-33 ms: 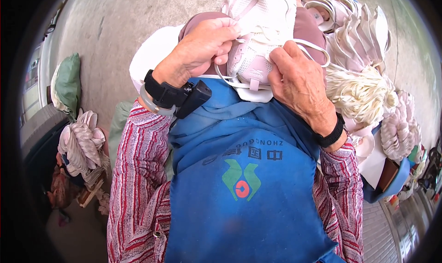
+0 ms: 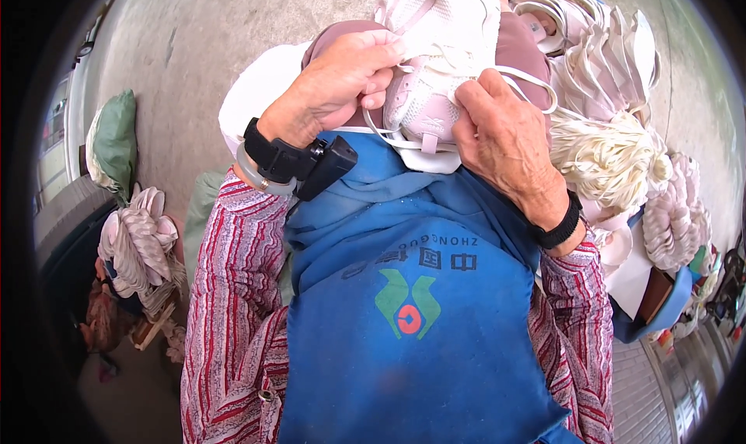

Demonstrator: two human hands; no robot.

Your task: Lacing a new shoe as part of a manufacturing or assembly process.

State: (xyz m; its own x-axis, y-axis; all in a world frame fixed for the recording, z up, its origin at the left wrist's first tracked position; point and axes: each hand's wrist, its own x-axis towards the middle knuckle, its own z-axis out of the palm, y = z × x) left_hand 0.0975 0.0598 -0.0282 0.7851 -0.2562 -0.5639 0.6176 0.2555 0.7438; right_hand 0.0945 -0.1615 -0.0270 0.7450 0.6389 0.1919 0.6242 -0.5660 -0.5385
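Across my lap lie pale pink and white shoe uppers, the nearest one a shoe upper [image 2: 423, 116] with a pink tongue tab toward me. A white shoelace [image 2: 531, 78] runs through its eyelets and loops out on both sides. My left hand [image 2: 347, 75] is closed at the upper's left edge, pinching the lace between thumb and fingers. On the other side my right hand [image 2: 505, 129] is closed too, its fingertips pinching the lace beside the eyelets. The fingertips partly hide the lace ends. Beneath the upper spreads a blue apron [image 2: 388, 211].
Stacked shoe uppers [image 2: 610, 71] and a bundle of cream laces [image 2: 610, 152] lie at my right. Farther right is a blue container [image 2: 672, 300]. At left, more uppers [image 2: 140, 238] sit by a dark tub [image 2: 66, 265], with a green sack [image 2: 116, 145] behind on the concrete floor [image 2: 210, 40].
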